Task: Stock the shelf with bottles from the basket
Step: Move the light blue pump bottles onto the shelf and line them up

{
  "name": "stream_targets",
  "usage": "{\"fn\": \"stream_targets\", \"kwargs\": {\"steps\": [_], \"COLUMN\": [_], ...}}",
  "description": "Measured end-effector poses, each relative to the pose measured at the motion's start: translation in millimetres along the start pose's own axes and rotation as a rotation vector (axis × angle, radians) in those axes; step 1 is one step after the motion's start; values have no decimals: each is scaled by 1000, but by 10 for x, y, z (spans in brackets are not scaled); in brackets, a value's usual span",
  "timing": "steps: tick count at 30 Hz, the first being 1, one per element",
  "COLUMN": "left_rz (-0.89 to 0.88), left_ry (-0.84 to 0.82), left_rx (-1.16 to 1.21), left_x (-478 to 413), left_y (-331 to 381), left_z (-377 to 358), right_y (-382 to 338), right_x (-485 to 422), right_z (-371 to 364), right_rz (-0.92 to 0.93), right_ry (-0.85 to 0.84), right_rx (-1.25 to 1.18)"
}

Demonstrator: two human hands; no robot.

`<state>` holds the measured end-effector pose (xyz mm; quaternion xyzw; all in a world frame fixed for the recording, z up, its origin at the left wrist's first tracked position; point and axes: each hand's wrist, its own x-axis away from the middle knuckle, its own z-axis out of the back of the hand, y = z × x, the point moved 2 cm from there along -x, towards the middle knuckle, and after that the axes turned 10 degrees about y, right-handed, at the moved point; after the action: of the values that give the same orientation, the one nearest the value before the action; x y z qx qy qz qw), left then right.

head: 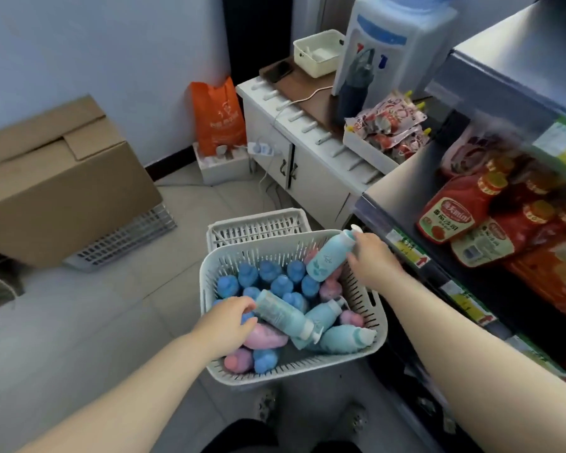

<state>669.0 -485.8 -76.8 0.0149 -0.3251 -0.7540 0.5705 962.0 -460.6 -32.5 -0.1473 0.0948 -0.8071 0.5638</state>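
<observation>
A teal bottle (327,256) tilts cap-up over the far right corner of the basket (294,371), with the right hand (371,259) curled round it. A second teal bottle (281,313) lies slanted on blue bottles (275,282) and pink bottles (265,336) near the basket's left edge, gripped at its base by the left hand (227,325). The basket stands on the floor (144,305), just beside the shelf (412,253), which carries red sauce bottles (455,210). A cardboard box (56,184) sits well apart.
</observation>
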Motion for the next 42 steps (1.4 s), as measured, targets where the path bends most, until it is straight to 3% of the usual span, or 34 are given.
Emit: {"fn": "stream_targets", "kwargs": {"steps": [6, 9, 17, 22, 28, 31, 36, 42], "left_rz": [-1, -89, -427, -499, -503, -453, -230, -206], "left_ry": [-107, -127, -256, -367, -255, -173, -69, 97], "left_rx": [-132, -204, -434, -709, -819, -682, -146, 242], "left_x": [-6, -83, -488, -628, -687, -704, -783, -626], "left_y": [-126, 30, 542, 606, 578, 617, 668, 1147], "left_z": [-98, -164, -692, -996, -1087, -988, -518, 85], "right_y": [72, 72, 103, 124, 279, 314, 255, 90], "right_x": [-511, -480, 200, 708, 986, 1025, 1024, 1083], "right_z": [-318, -317, -65, 110, 576, 879, 1340, 1886], "right_rz": [-29, -75, -54, -136, -218, -244, -194, -59], "right_ry": [-72, 0, -22, -42, -15, 67, 130, 181], "right_rx": [56, 30, -150, -227, -231, -286, -265, -188]}}
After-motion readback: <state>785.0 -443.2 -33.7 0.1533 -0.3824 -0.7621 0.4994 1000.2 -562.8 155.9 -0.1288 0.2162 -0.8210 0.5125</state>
